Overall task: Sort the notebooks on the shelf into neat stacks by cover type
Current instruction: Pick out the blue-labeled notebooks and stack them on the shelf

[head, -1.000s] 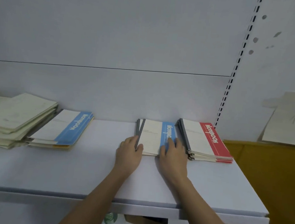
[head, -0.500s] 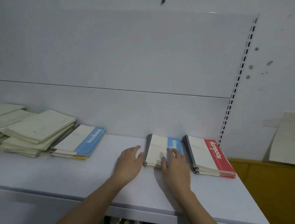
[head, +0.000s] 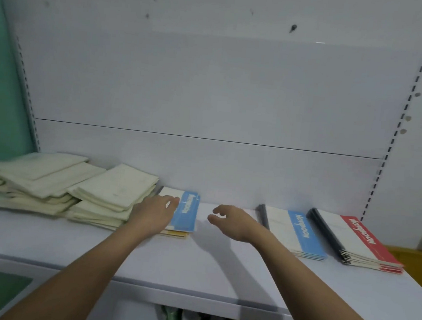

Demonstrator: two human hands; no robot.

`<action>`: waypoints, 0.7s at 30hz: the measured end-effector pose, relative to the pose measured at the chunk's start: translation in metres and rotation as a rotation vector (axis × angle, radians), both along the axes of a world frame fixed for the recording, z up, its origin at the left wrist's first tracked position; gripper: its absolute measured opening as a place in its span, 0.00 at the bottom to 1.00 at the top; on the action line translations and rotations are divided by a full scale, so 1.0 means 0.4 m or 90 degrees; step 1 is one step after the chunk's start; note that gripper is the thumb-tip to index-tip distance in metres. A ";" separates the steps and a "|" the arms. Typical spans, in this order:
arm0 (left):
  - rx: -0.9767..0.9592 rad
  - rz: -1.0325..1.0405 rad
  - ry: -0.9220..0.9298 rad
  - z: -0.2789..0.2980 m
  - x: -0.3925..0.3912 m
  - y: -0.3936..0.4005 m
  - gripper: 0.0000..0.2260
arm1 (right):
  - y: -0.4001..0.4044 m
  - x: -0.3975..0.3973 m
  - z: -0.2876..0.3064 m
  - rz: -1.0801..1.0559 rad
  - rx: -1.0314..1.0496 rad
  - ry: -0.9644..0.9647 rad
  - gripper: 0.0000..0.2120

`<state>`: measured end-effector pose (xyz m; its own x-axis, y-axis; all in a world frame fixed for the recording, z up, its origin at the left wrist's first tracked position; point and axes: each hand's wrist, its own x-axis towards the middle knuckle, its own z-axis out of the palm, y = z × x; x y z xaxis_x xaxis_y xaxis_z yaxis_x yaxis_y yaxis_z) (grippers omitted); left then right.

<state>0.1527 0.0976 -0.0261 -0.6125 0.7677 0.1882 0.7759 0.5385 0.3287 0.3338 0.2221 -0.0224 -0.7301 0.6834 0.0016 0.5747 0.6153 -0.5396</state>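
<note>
On the shelf (head: 221,269), the left hand (head: 154,214) rested on a loose blue notebook (head: 187,212) beside cream piles (head: 58,188); the right hand (head: 232,222) hovered, fingers loosely curled, holding nothing. The notebook looked thin, light and floppy; probably best pinched along its spine.

White shelf (head: 221,269) under notebook stacks (head: 297,232)

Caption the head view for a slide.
Left hand rests on loose blue notebook; right hand hovers open beside it.
</note>
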 end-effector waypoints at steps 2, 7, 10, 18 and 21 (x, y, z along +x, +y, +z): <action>0.011 -0.016 0.030 0.001 -0.078 -0.047 0.19 | -0.040 -0.091 -0.020 -0.012 0.022 -0.004 0.25; 0.039 -0.095 0.069 0.000 -0.220 -0.125 0.17 | -0.141 -0.293 -0.061 -0.036 0.159 -0.049 0.27; 0.022 -0.133 0.066 -0.002 -0.276 -0.152 0.19 | -0.170 -0.365 -0.090 -0.037 0.206 -0.093 0.29; 0.151 -0.223 -0.028 -0.048 -0.333 -0.202 0.14 | -0.184 -0.400 -0.175 -0.024 0.234 -0.153 0.28; 0.191 -0.227 -0.136 -0.077 -0.316 -0.217 0.11 | -0.220 -0.363 -0.185 -0.035 0.355 -0.108 0.21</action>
